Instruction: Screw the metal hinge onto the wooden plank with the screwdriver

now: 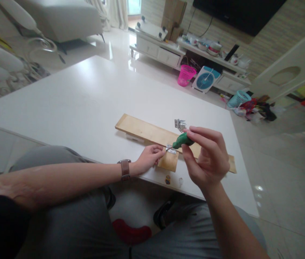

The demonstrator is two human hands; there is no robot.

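My right hand (208, 158) grips a screwdriver by its green handle (183, 140), fingertips around the grip. Its thin shaft slants down to the left and meets a metal hinge (171, 149). This hinge lies where a small square wooden piece (168, 160) joins a long wooden board (147, 131). At the hinge's left edge is my left hand (150, 157), fingers curled and pressed together close to the screwdriver tip. Whatever those fingers pinch is too small or hidden to make out. Behind the board lie several loose metal hinges and screws (180, 124).
The boards rest on a white table (68, 104). Near its front edge are a small yellow-brown item (168, 180) and a small clear one (181, 181). Beyond the table stand a pink basket (186, 75), a blue-and-white fan (205, 79) and a low cabinet (158, 50).
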